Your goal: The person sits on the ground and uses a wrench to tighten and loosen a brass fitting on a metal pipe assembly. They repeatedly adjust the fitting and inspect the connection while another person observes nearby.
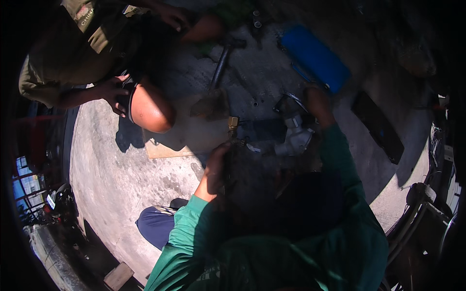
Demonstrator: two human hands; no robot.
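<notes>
The fingers of the left hand [213,169] curl around a dark upright rod topped by a small brass fitting [233,121]; the grip itself sits in shadow, so how tightly they close is hard to tell. The right hand [318,104], at two o'clock from the fitting, rests on a grey cast-metal valve body [293,133], its fingers hidden behind it. Both lie at the middle of the concrete floor [111,179]. At twelve o'clock lies a black-handled hammer [218,68]; at one o'clock a flat blue rectangular case [315,56]. At nine o'clock another person's hand [111,92] holds a round orange-brown object [150,109]. A flat tan board [167,145] lies beneath.
</notes>
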